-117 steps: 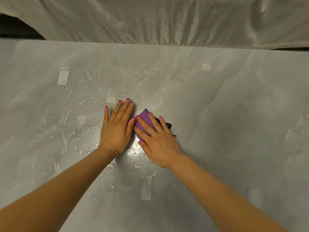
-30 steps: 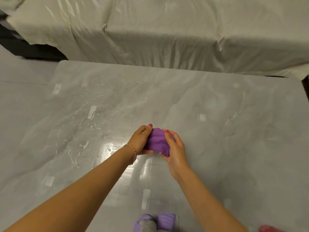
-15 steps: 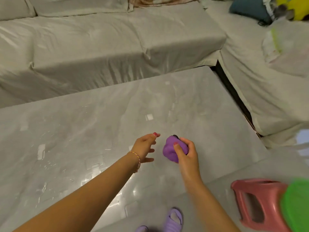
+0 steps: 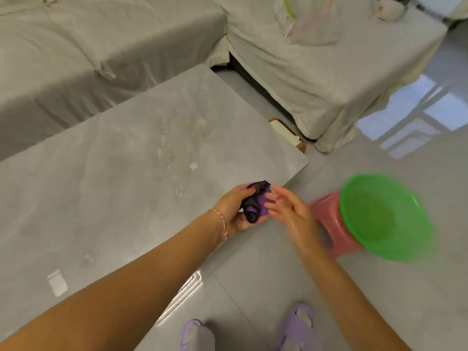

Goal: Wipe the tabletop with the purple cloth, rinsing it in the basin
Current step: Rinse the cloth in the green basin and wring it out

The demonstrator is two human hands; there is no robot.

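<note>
The purple cloth [image 4: 255,203], bunched up with a dark edge showing, sits in my left hand [image 4: 234,211], whose fingers curl round it above the table's near right edge. My right hand [image 4: 288,209] is blurred just to the right of the cloth, its fingers fairly straight and touching the cloth's side. The grey tabletop [image 4: 131,178] stretches left and away, with faint wet streaks. The green basin [image 4: 385,216] stands to the right on a pink stool [image 4: 329,221]; its inside is blurred.
A covered sofa [image 4: 88,51] runs behind the table and another covered section [image 4: 316,67] stands at the right. A small brown-edged object [image 4: 288,134] lies on the floor by the table's far corner. My purple slippers [image 4: 296,325] are on the grey floor below.
My view has swung right, bringing the basin and stool fully into sight. The cloth passed from my right hand into my left, and both hands moved toward the table's right edge.
</note>
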